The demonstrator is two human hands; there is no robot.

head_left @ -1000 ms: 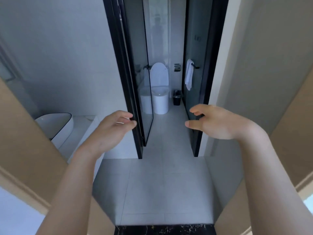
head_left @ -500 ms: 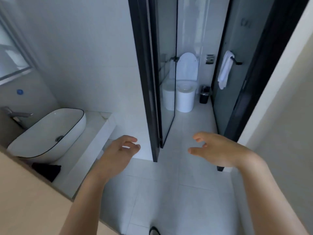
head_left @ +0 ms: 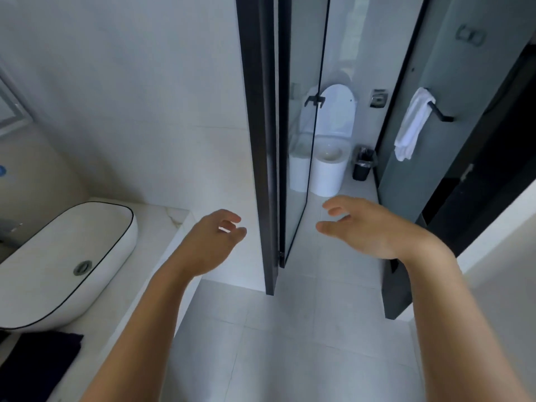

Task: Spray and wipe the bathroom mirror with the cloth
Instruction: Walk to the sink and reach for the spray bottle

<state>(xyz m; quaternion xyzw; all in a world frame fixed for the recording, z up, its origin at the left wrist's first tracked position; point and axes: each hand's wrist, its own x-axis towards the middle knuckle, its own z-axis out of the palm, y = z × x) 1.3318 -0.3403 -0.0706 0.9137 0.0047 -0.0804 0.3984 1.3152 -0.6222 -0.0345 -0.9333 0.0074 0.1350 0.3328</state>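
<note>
Mirror (head_left: 11,111): only its edge shows, far left on the wall above the sink; it looks dry, not wiped yet.
Cloth (head_left: 43,361): a dark cloth lies on the worktop (head_left: 162,219), near left, just beside the sink (head_left: 58,256).
Spray bottle: not in view.
Left hand (head_left: 208,242): in the air, fingers loosely curled, holding nothing.
Right hand (head_left: 368,227): in the air over the floor (head_left: 290,358), fingers relaxed, holding nothing.
Done so far: nothing, I think.
Left to do: pick up the cloth, find the spray, spray, wipe.
</note>
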